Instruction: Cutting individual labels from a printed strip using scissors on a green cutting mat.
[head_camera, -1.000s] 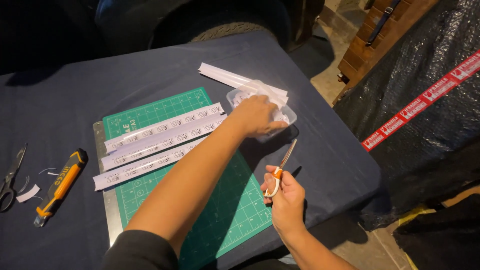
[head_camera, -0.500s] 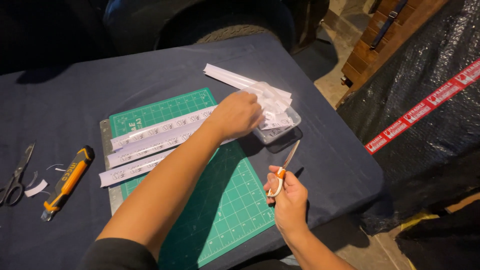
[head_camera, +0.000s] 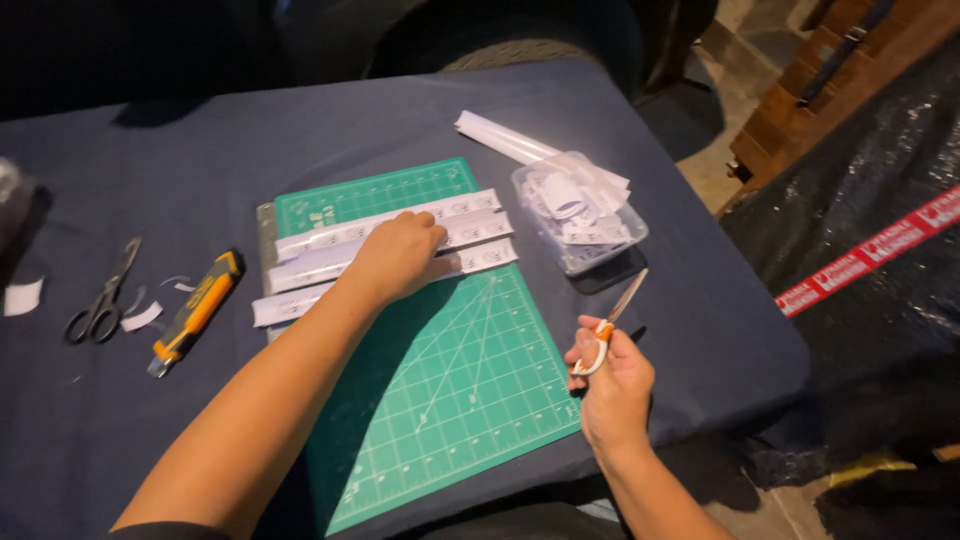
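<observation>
My left hand (head_camera: 398, 255) lies on three long white printed paper strips (head_camera: 470, 232) that run across the top of a green cutting mat (head_camera: 455, 385). Its fingers press down on the strips. My right hand (head_camera: 612, 375) hovers at the mat's right edge and grips small orange-handled scissors (head_camera: 612, 322), blades pointing up and away. A clear plastic tub (head_camera: 580, 212) filled with cut paper pieces stands just beyond the strips' right ends.
The table (head_camera: 180, 160) has a dark blue cover. Left of the mat lie an orange and black utility knife (head_camera: 196, 312), dark scissors (head_camera: 103, 295) and paper scraps (head_camera: 24, 297). More white strips (head_camera: 500, 138) lie behind the tub. A black wrapped bundle with red tape (head_camera: 865, 255) stands right.
My left hand pulled back from the plastic tub leftward and came down on the paper strips. My right hand kept hold of the scissors with little movement. The camera view shifted.
</observation>
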